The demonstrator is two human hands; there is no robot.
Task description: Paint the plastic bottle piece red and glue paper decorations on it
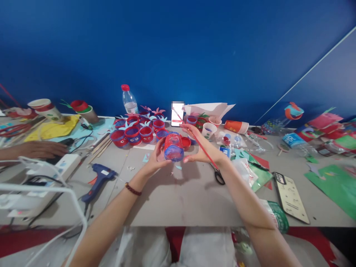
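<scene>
My left hand (pixel 155 160) is wrapped around the side of a plastic cup (pixel 174 147) painted red and blue, tilted with its blue end facing me. A thin red paintbrush (pixel 204 148) lies across my right hand (pixel 204 149), held between thumb and forefinger. That hand's fingers are curved beside the cup, and I cannot tell whether they touch it. Just behind the cup sits a red paint container (pixel 185 142). Several red and blue painted cups with eyes and paper leaves, such as this cup (pixel 132 135), stand to the back left.
A phone (pixel 177 114) leans upright against the blue wall. On the left are a glue gun (pixel 100 181), a power strip (pixel 65 168) and another person's hand (pixel 44 150). Scissors (pixel 219 177), stacked orange cups (pixel 236 127), a second phone (pixel 290 196) and green paper (pixel 333 187) lie right.
</scene>
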